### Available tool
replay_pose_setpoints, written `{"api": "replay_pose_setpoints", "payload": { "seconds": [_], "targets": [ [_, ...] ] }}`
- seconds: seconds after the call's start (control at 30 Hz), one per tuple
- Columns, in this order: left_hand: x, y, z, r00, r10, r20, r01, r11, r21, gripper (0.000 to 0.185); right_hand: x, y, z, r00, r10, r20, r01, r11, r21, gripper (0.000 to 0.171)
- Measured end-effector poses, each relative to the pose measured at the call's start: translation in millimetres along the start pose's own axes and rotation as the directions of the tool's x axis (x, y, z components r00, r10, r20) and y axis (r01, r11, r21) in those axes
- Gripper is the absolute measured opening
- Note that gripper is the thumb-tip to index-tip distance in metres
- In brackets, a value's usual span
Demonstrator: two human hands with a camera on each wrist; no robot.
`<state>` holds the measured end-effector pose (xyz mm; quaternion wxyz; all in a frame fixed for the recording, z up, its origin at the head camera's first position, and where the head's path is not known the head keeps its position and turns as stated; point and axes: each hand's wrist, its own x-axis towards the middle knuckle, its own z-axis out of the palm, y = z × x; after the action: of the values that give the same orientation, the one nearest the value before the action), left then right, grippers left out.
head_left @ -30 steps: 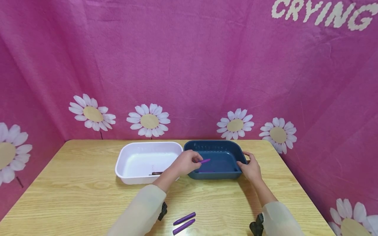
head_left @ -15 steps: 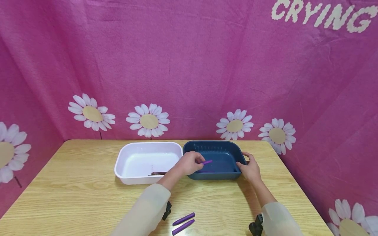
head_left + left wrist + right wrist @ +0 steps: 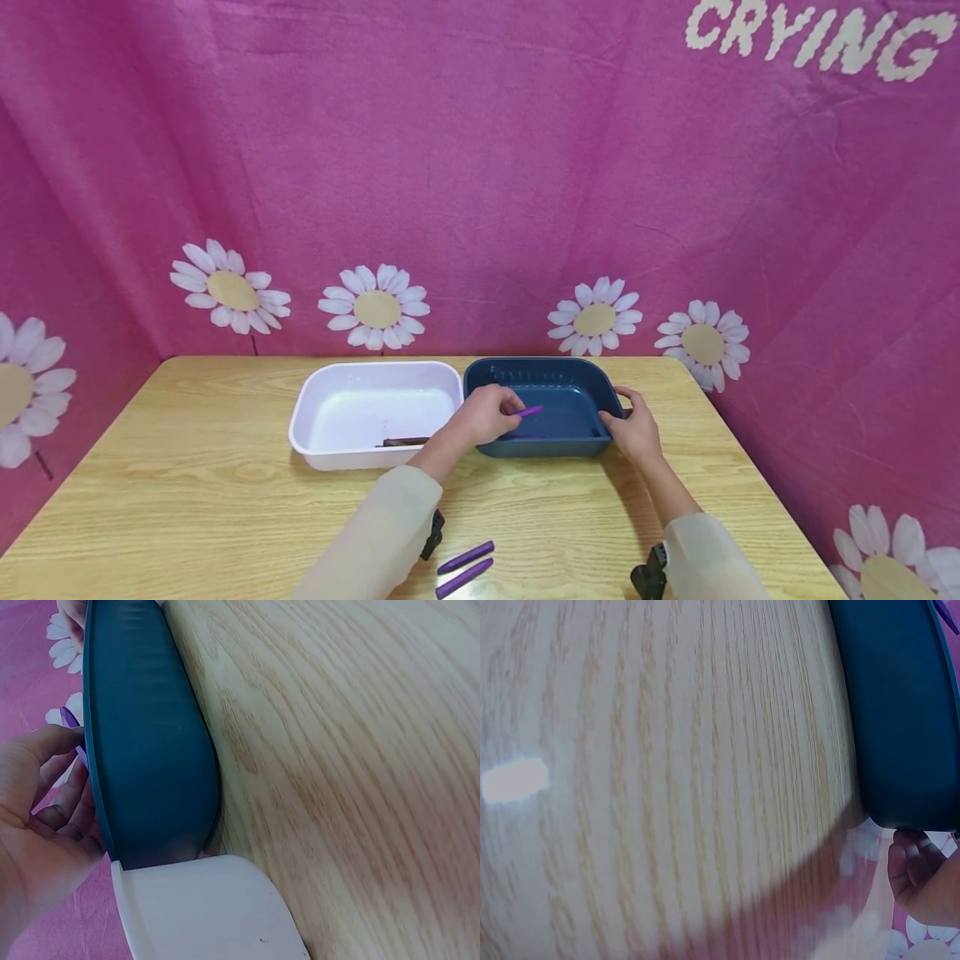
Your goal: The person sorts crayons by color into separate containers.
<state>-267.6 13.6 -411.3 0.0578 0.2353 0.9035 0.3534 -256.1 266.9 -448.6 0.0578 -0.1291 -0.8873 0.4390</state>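
Observation:
My left hand [image 3: 491, 414] pinches a purple crayon [image 3: 531, 411] between thumb and fingers, over the left part of the dark blue tray [image 3: 555, 448]. In the left wrist view the same crayon [image 3: 70, 718] sticks up past the tray's rim. At the tray's right end, my right hand [image 3: 636, 427] grips the wall, thumb on the inner side and fingers outside. Another purple piece [image 3: 525, 437] lies low inside the tray, partly hidden by its front wall. Two more purple crayons [image 3: 465, 578] lie side by side on the table near the front.
A white tray [image 3: 352, 459] stands against the blue tray's left end, with dark brown sticks [image 3: 405, 442] along its front wall. The wooden table [image 3: 187, 492] reaches back to a pink flowered cloth [image 3: 480, 183].
My left hand has shifted slightly to the right with the crayon, over the blue tray. My right hand keeps its hold on the tray's end.

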Motion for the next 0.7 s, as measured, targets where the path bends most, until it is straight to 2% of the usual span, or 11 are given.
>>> {"api": "replay_pose_setpoints", "payload": {
  "seconds": [0.2,0.7],
  "targets": [
    [2.0,-1.4,5.1,1.0,-0.025,0.013,0.025,0.999,-0.025,0.014,-0.7,-0.7,-0.7,1.0,0.008,0.006,-0.008,1.0,0.001,0.056],
    [0.6,1.0,2.1,0.999,-0.013,0.032,0.015,0.998,-0.056,0.021,-0.4,-1.1,-1.1,1.0,0.014,0.011,-0.014,1.0,-0.003,0.056]
  ]
}}
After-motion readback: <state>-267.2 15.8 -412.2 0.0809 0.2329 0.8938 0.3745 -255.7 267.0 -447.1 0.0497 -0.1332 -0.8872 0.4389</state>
